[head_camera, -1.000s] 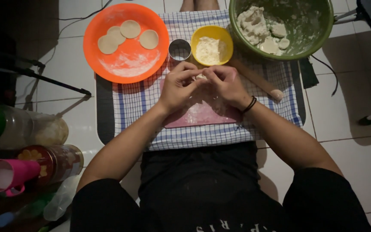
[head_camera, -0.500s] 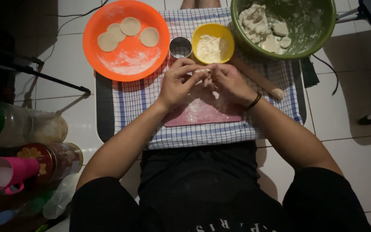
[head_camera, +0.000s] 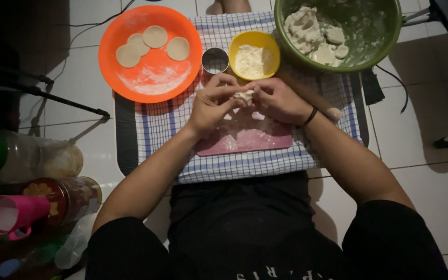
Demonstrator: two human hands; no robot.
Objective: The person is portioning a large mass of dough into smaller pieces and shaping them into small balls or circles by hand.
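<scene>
dough piece (head_camera: 243,95): small pale lump, floury, irregular edges; mostly covered by fingers, exact shape unclear.
location: held up between both hands, above the far edge of the pink board (head_camera: 245,140), just in front of the yellow bowl (head_camera: 254,55) of flour.
left hand (head_camera: 214,101): fingers curled in, tips pinched on the lump's left side.
right hand (head_camera: 277,98): fingers bent close, tips pinched on its right side; black band on the wrist.
axis: long side looks roughly left-right, running from one hand to the other; too small to call a pointing end.
nearby: metal ring cutter (head_camera: 215,60) just beyond the left hand; orange plate (head_camera: 149,78) with three dough discs; green bowl (head_camera: 369,52) with dough chunks; checked cloth (head_camera: 156,124) under the board.
</scene>
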